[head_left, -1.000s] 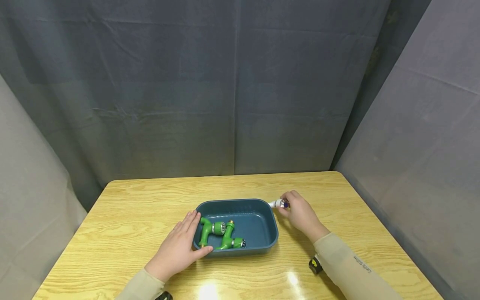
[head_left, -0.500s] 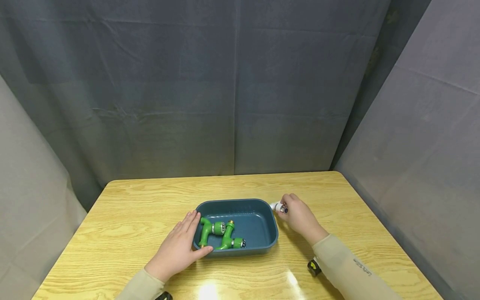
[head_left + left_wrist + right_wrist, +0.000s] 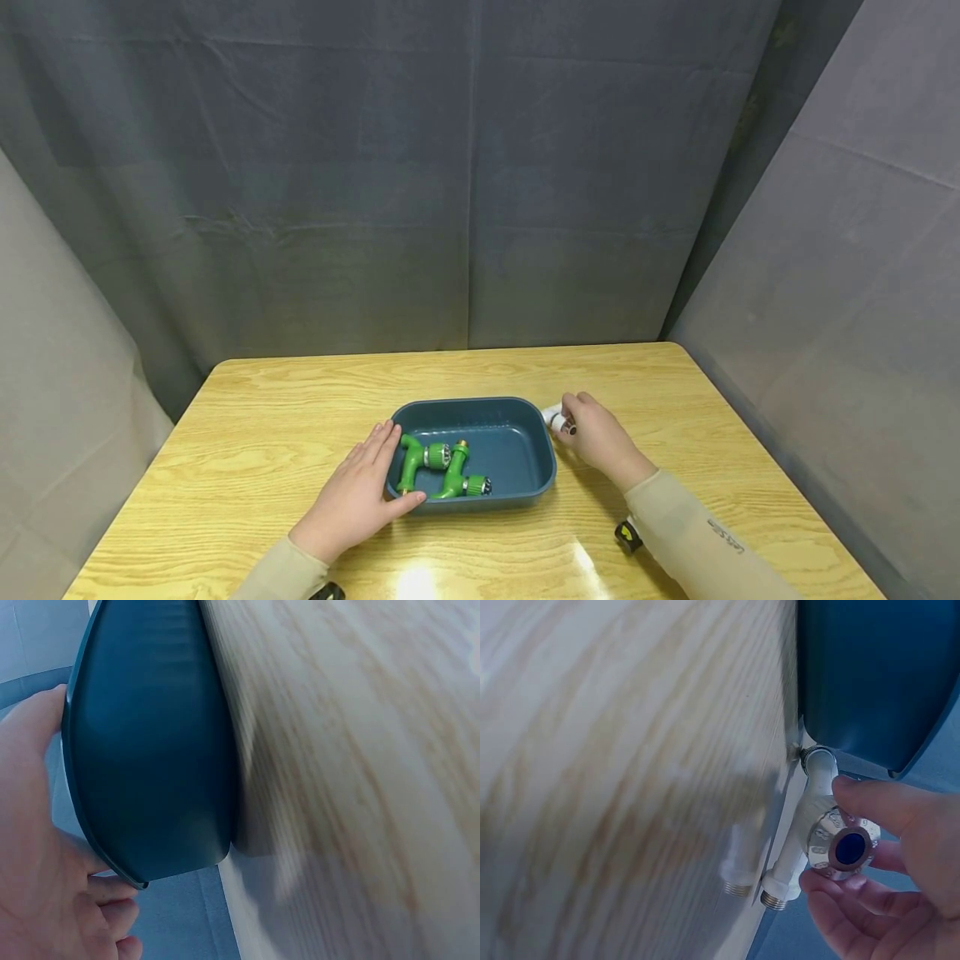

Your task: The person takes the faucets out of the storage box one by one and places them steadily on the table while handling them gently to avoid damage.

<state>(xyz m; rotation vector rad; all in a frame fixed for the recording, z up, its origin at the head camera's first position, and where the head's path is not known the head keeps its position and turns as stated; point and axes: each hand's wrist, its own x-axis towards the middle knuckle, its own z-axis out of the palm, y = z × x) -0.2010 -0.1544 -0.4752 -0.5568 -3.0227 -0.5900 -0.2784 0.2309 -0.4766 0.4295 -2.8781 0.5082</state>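
Note:
My right hand point(image 3: 603, 437) pinches a white tap point(image 3: 789, 859) by its silvery knob with a blue centre point(image 3: 849, 848), between thumb and fingers. The tap lies low by the right end of a dark blue bin point(image 3: 517, 446), its threaded end point(image 3: 774, 901) showing in the right wrist view. My left hand point(image 3: 356, 500) rests on the bin's left end, fingers stretched along the left rim and thumb on the near rim. Inside the bin, towards its left, lie two green taps point(image 3: 412, 463) with ribbed green knobs, side by side.
The bin stands on a light wood-grain table point(image 3: 300, 408). Dark grey cloth point(image 3: 337, 208) hangs behind it, and paler cloth point(image 3: 840, 250) closes off the sides.
The white tap has turned, its knob end swinging towards me, and my right hand has come slightly nearer with it. My left hand and the bin have stayed put.

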